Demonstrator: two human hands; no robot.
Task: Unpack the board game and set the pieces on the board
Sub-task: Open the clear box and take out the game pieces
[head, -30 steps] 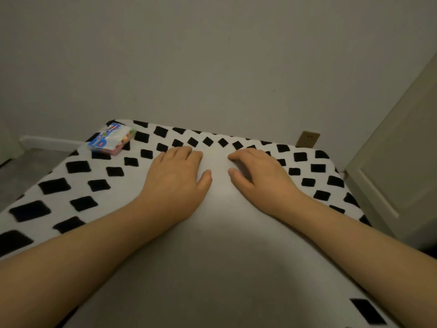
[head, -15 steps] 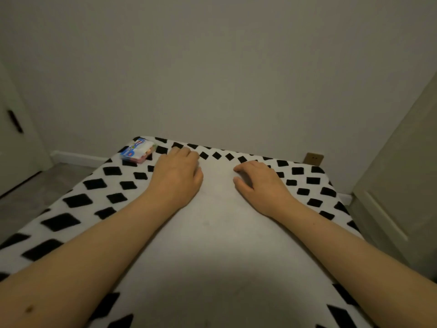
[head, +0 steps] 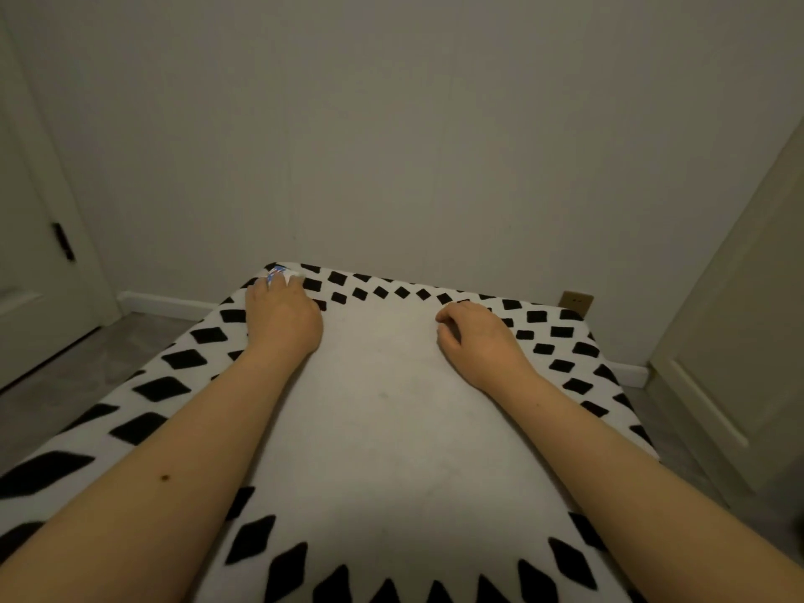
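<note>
Game box (head: 277,273) at the cloth's (head: 391,406) far-left corner, left hand (head: 280,317) covering it, grip unclear; right hand (head: 476,337) loosely curled, holding nothing.

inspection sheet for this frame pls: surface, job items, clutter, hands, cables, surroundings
Surface: white cloth with black diamond border covering the table.
Job's things: small game box at the far left corner, mostly hidden; no board or pieces out.
Clutter: nothing seen.
Hands: left hand lies over the box, grip cannot be told; right hand rests on the cloth, fingers loosely curled, holding nothing.
Cables: nothing seen.
Surroundings: plain wall, wall socket, door at left, door panel at right.
</note>
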